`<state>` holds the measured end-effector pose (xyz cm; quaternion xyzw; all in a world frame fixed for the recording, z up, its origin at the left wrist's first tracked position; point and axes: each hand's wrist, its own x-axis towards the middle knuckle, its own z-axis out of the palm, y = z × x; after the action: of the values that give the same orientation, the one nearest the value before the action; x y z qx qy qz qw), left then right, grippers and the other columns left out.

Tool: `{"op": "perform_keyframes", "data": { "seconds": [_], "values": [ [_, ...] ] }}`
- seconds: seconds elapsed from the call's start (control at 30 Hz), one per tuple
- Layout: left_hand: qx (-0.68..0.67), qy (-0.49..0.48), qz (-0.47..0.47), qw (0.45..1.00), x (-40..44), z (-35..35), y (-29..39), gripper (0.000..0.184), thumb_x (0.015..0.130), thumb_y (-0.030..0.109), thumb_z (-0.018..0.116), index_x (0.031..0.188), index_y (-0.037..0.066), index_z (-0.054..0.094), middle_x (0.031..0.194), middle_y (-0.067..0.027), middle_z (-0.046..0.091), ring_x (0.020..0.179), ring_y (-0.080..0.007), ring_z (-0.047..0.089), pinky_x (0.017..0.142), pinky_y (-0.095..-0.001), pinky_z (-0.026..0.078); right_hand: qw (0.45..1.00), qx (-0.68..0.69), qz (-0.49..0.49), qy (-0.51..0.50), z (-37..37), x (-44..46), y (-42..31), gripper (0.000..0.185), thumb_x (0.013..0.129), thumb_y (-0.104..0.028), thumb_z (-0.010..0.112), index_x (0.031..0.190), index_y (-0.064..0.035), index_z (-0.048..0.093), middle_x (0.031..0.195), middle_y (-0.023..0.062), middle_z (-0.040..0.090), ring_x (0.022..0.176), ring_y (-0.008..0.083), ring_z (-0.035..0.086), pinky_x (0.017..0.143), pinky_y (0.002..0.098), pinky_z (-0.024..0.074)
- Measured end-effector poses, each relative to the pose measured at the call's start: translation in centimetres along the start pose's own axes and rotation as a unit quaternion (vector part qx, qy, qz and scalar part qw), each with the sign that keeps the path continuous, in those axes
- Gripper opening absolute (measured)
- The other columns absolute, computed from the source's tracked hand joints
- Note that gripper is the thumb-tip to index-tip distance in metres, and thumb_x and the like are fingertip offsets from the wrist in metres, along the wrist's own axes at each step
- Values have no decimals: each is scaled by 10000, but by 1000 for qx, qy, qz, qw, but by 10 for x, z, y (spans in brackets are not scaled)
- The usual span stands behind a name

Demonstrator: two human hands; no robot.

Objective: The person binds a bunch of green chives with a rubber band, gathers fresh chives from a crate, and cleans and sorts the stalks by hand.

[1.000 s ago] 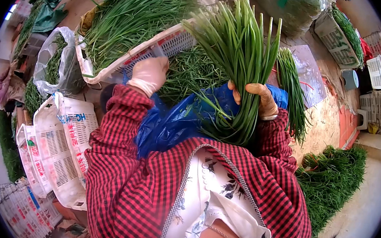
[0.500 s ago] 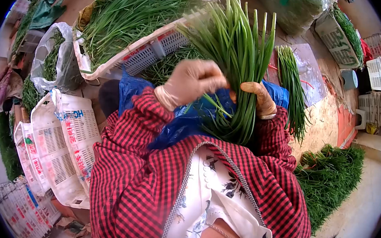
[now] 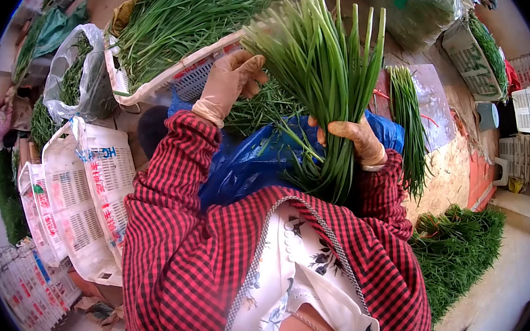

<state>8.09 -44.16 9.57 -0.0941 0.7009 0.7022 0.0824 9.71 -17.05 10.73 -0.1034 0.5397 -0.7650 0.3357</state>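
My right hand [image 3: 358, 141], in a stained thin glove, is wrapped round a thick bunch of Chinese chives [image 3: 327, 64]. Their pale cut ends point up and away; the green leaves hang toward my lap. My left hand [image 3: 231, 84], also gloved, is raised to the left of the bunch and apart from it. Its fingers are half bent with gaps between them, and I see nothing held there. Below the hands a blue plastic sheet [image 3: 247, 157] covers my lap, with loose leaves [image 3: 254, 108] beyond it.
A white crate [image 3: 179, 70] heaped with chives [image 3: 196, 14] stands ahead on the left. To the right, a tied bundle [image 3: 407, 127] lies on a board [image 3: 434, 104], and more bundles [image 3: 458, 258] lie on the floor. Empty crates [image 3: 82, 200] and a plastic bag [image 3: 74, 79] are left.
My left hand has moved left and away from the bunch, and its fingers have loosened. The right hand keeps its hold on the chives in nearly the same place.
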Motion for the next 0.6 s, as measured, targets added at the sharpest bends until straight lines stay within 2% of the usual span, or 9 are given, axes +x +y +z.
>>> {"op": "perform_keyframes", "data": {
  "seconds": [0.13, 0.2, 0.23, 0.27, 0.33, 0.47, 0.57, 0.6],
  "values": [
    [-59, -23, 13, 998, -3, -2, -8, 318, 902, 342, 606, 959, 29, 603, 771, -66, 656, 580, -101, 581, 497, -219, 463, 1000, -7, -7, 7, 0, -3, 1, 474, 708, -265, 682, 1077, 13, 575, 964, 125, 628, 699, 159, 595, 620, 270, 485],
    [-173, -59, 21, 983, -4, -7, -12, 223, 896, 254, 604, 963, 41, 603, 754, -57, 651, 598, -116, 594, 523, -228, 481, 1000, -6, -7, 13, 0, -3, 2, 474, 708, -265, 681, 1077, 14, 575, 963, 125, 627, 697, 159, 595, 617, 268, 484],
    [-187, -84, 41, 978, -2, -11, -14, 170, 885, 196, 594, 973, 51, 593, 806, -74, 651, 677, -144, 616, 588, -258, 511, 1000, 4, -5, 12, 1, -3, 2, 477, 707, -269, 679, 1075, 16, 576, 961, 127, 626, 695, 160, 595, 613, 268, 483],
    [-188, -83, 42, 978, -2, -11, -15, 170, 885, 196, 594, 973, 51, 593, 806, -74, 651, 677, -144, 616, 588, -258, 511, 1000, 15, -2, 11, 0, -2, 3, 479, 706, -272, 678, 1073, 19, 576, 960, 129, 624, 693, 160, 596, 609, 268, 481],
    [-233, -53, 62, 969, -5, -6, -11, 188, 884, 213, 587, 993, 60, 581, 891, -102, 647, 780, -180, 629, 647, -297, 531, 1000, 15, -6, 1, 0, -2, 3, 483, 705, -277, 676, 1071, 22, 577, 958, 131, 623, 691, 160, 595, 607, 269, 481],
    [-234, -59, 71, 968, -3, -9, -15, 249, 887, 271, 588, 1028, 66, 573, 954, -120, 638, 852, -208, 629, 680, -329, 543, 1000, 0, -6, -7, 1, -2, 3, 493, 704, -290, 672, 1071, 27, 577, 958, 135, 622, 689, 161, 595, 606, 268, 481],
    [-247, -86, 49, 964, -5, -10, -8, 290, 894, 313, 591, 1042, 64, 582, 923, -115, 646, 837, -219, 640, 707, -347, 550, 1000, 5, 0, 0, 2, -3, 4, 488, 708, -285, 667, 1073, 27, 577, 957, 133, 624, 689, 162, 594, 609, 268, 481],
    [-227, -83, 6, 970, -6, -11, -4, 338, 901, 330, 581, 1111, 66, 569, 936, -111, 645, 844, -222, 644, 714, -357, 548, 1000, 4, 1, 0, 2, -4, 3, 488, 708, -285, 667, 1073, 27, 577, 957, 133, 624, 689, 162, 594, 609, 268, 481]
  ]
}}
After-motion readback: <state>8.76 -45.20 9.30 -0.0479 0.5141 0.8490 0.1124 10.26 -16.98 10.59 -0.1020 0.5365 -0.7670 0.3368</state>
